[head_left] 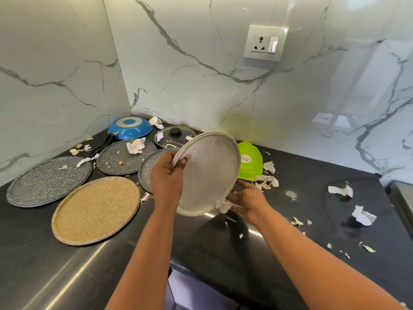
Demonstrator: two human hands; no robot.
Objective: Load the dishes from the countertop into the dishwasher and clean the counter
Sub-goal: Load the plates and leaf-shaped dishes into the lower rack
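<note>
left hand (166,175) gripping tilted white plate (210,173) by its rim above worktop (290,220), right hand (248,201) fingers loose, touching paper scraps (223,205) at plate's lower edge

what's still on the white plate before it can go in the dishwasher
Paper scraps cling to the lower edge of the tilted white plate. The left hand grips its rim; the right hand touches the scraps. No dishwasher is in view.

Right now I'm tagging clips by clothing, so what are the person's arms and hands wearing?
Nothing that shows. Both forearms are bare up to the bottom edge of the picture, with no sleeve in view. The left hand and right hand have no gloves, and no ring, watch or bracelet can be seen on either.
</note>
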